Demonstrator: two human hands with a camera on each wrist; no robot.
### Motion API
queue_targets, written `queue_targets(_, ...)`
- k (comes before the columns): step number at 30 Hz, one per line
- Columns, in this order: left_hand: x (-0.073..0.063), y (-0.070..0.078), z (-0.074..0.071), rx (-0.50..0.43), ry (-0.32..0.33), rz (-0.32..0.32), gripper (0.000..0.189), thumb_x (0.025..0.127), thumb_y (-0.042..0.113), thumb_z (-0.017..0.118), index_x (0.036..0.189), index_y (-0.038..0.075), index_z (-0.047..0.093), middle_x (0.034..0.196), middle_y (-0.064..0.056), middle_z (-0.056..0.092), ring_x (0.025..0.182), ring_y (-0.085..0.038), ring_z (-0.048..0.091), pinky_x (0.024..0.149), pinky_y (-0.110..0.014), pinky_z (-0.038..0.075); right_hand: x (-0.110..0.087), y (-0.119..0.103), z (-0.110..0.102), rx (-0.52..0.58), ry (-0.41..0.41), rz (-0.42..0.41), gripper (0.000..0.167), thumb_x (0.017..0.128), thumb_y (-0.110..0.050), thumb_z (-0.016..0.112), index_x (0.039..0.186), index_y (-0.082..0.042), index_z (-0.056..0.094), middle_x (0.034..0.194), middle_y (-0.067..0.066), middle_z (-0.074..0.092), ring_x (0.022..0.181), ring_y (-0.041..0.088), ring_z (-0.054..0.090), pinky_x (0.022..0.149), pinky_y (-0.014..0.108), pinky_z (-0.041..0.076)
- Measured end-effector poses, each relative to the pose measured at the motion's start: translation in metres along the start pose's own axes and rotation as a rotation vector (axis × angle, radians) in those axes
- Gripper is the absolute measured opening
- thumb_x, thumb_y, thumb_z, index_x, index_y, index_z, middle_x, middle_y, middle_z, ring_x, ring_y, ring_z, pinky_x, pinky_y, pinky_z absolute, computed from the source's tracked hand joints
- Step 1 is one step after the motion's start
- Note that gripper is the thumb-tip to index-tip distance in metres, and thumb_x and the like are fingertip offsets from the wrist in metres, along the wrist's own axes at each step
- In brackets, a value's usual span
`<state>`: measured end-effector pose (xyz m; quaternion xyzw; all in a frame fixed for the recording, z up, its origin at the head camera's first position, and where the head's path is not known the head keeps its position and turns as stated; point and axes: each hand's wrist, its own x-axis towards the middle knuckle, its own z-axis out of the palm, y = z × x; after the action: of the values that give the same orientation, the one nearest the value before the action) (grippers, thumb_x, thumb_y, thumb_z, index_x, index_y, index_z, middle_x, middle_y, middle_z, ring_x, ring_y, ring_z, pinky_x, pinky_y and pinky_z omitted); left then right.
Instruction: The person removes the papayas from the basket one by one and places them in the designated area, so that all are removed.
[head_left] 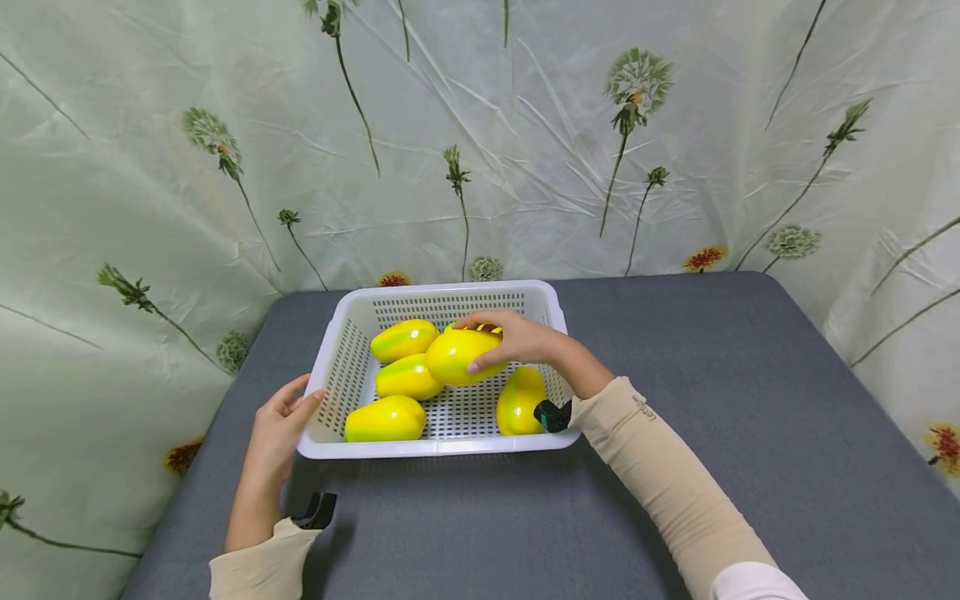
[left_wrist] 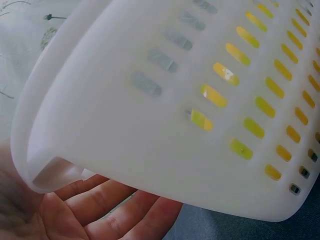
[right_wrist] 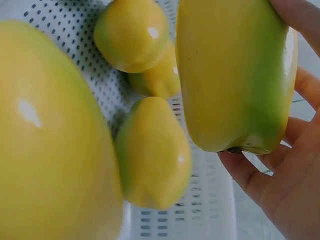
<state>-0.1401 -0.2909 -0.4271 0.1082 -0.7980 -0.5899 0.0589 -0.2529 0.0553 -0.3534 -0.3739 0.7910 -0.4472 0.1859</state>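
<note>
My right hand (head_left: 525, 340) holds a glossy yellow-green papaya (head_left: 459, 360) over the middle of a white plastic basket (head_left: 435, 448). In the right wrist view, the fingers and thumb curve around this papaya (right_wrist: 230, 75), with its dark stem end facing down. Inside the basket, three papayas lie along the left: a back one (head_left: 403, 340), a middle one (head_left: 408, 377) and a front one (head_left: 385, 419). Another papaya (head_left: 521, 400) stands at the right end, below my right wrist. My left hand (head_left: 273, 429) grips the basket's left rim, thumb over the edge and fingers outside.
The basket stands on a grey cloth-covered table (head_left: 712, 417), towards its far left. A pale curtain (head_left: 525, 125) printed with dandelions hangs behind and beside the table. Black wrist cameras sit at both cuffs; the right camera (head_left: 553, 415) overlaps the basket's front right corner.
</note>
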Motion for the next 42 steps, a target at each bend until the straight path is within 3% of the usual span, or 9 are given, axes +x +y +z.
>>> queue_targets(2,0.010,-0.019,-0.002,-0.004,0.021,0.002,0.062,0.084,0.038,0.062,0.136,0.012,0.039,0.104,-0.009,0.063,0.075,-0.013,0.063,0.056,-0.030,0.052,-0.003,-0.003,-0.003,0.016,0.015,-0.006,0.058,0.072,-0.023,0.075,0.124,-0.012,0.052,0.112,-0.001,0.053,0.098,0.020,0.048,0.084,0.032,0.041)
queue_targets(6,0.026,-0.050,-0.005,0.002,0.071,0.008,0.059,0.081,0.041,0.063,0.134,0.027,0.043,0.110,-0.010,0.061,0.078,-0.015,0.064,0.055,-0.033,0.052,-0.011,-0.006,-0.012,0.050,0.043,-0.006,0.057,0.072,-0.022,0.075,0.124,-0.013,0.052,0.113,-0.001,0.052,0.097,0.019,0.049,0.082,0.034,0.042)
queue_targets(11,0.030,-0.057,-0.004,-0.007,0.100,0.016,0.057,0.080,0.042,0.064,0.132,0.032,0.044,0.113,-0.016,0.058,0.079,-0.017,0.064,0.054,-0.035,0.052,-0.026,-0.009,-0.025,0.078,0.090,-0.016,0.059,0.074,-0.017,0.074,0.127,-0.011,0.049,0.117,0.002,0.051,0.097,0.020,0.049,0.083,0.036,0.042)
queue_targets(19,0.026,-0.047,-0.005,-0.031,0.065,0.039,0.055,0.081,0.039,0.065,0.132,0.030,0.045,0.106,-0.008,0.063,0.077,-0.015,0.064,0.054,-0.034,0.052,-0.056,0.000,-0.049,0.002,0.262,-0.050,0.060,0.075,-0.018,0.073,0.128,-0.008,0.047,0.117,0.007,0.048,0.097,0.024,0.046,0.079,0.037,0.041)
queue_targets(23,0.020,-0.040,-0.004,-0.034,0.060,0.032,0.055,0.081,0.039,0.065,0.132,0.029,0.046,0.104,-0.003,0.064,0.076,-0.012,0.064,0.054,-0.032,0.052,-0.072,0.010,-0.057,0.011,0.347,-0.027,0.061,0.076,-0.016,0.073,0.129,-0.005,0.046,0.118,0.010,0.045,0.096,0.024,0.045,0.077,0.035,0.042)
queue_targets(29,-0.005,0.008,0.002,-0.020,0.041,0.005,0.058,0.085,0.033,0.062,0.135,0.014,0.041,0.100,-0.003,0.064,0.073,-0.010,0.063,0.055,-0.032,0.052,-0.096,0.026,-0.067,0.022,0.466,0.051,0.059,0.077,-0.012,0.071,0.129,-0.003,0.045,0.121,0.013,0.045,0.093,0.024,0.046,0.075,0.029,0.042)
queue_targets(33,-0.012,0.026,0.003,-0.019,0.020,-0.015,0.057,0.088,0.025,0.059,0.137,0.007,0.037,0.100,-0.001,0.063,0.072,-0.007,0.062,0.055,-0.030,0.052,-0.108,0.037,-0.069,-0.010,0.521,0.124,0.059,0.078,-0.014,0.071,0.129,-0.004,0.044,0.123,0.013,0.044,0.094,0.023,0.045,0.077,0.031,0.040)
queue_targets(40,-0.013,0.026,0.003,-0.012,0.019,-0.038,0.057,0.088,0.025,0.059,0.137,0.008,0.036,0.104,-0.003,0.062,0.072,-0.006,0.062,0.056,-0.030,0.052,-0.122,0.044,-0.068,-0.030,0.551,0.223,0.062,0.079,-0.017,0.070,0.132,-0.002,0.040,0.126,0.018,0.039,0.101,0.031,0.042,0.082,0.042,0.035)
queue_targets(42,-0.003,0.007,0.001,-0.021,0.020,-0.020,0.057,0.087,0.030,0.060,0.137,0.014,0.038,0.101,0.002,0.063,0.073,-0.008,0.063,0.056,-0.031,0.052,-0.124,0.046,-0.067,-0.025,0.559,0.245,0.062,0.079,-0.016,0.069,0.131,0.000,0.040,0.127,0.020,0.038,0.102,0.033,0.040,0.082,0.043,0.034)
